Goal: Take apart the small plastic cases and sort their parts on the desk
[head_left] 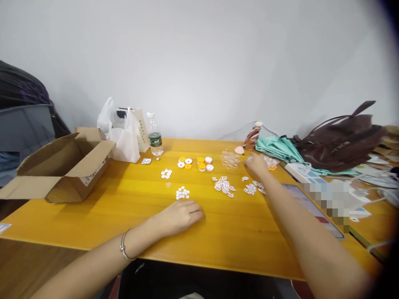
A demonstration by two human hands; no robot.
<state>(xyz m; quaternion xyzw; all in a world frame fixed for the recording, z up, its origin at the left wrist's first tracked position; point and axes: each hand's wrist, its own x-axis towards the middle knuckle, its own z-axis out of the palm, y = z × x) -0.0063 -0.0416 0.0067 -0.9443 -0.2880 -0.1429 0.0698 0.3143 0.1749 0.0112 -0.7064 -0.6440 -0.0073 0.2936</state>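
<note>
Right forearm overlaps a phone; water bottle stands behind white discs.

I face a plain, pale grey wall rising behind the yellow-brown wooden surface. Brown floor shows below the surface's front left edge, and soft light brightens the wall above the surface's middle.

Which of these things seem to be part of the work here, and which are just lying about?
Seemingly part of the work:
small white discs, near the left hand
perforated white pieces
yellow and white round pieces
clear rings, beside the right hand

Probably just lying about:
cardboard box
white plastic bag
water bottle
brown bag
</note>
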